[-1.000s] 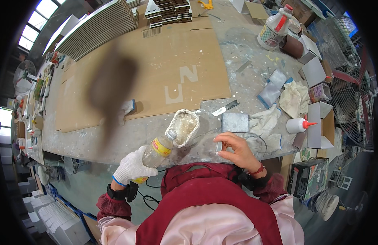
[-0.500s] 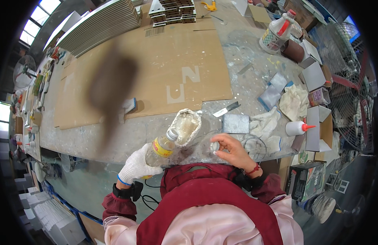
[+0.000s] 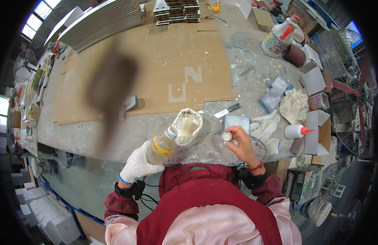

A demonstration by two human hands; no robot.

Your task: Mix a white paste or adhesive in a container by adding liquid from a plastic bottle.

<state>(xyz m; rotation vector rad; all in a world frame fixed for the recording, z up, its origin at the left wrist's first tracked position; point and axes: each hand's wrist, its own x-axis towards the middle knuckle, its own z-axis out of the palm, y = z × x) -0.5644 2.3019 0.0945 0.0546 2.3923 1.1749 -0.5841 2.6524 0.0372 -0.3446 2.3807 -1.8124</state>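
1. Left hand, gloved: fingers wrapped around the clear bottle low on its body, at the table's near edge. Bottle tilts; its top leans toward the crusted tub. Contact with the rim: can't tell.
2. Right hand, bare: thumb and fingertips nearly closed, pinching a small round cap, just in front of the grey block.
3. Handling, my read: firm but light grip, since the bottle wall probably flexes. Steady the neck clear of the rim.
4. Pinch the cap by its edge; best not to touch its inside.
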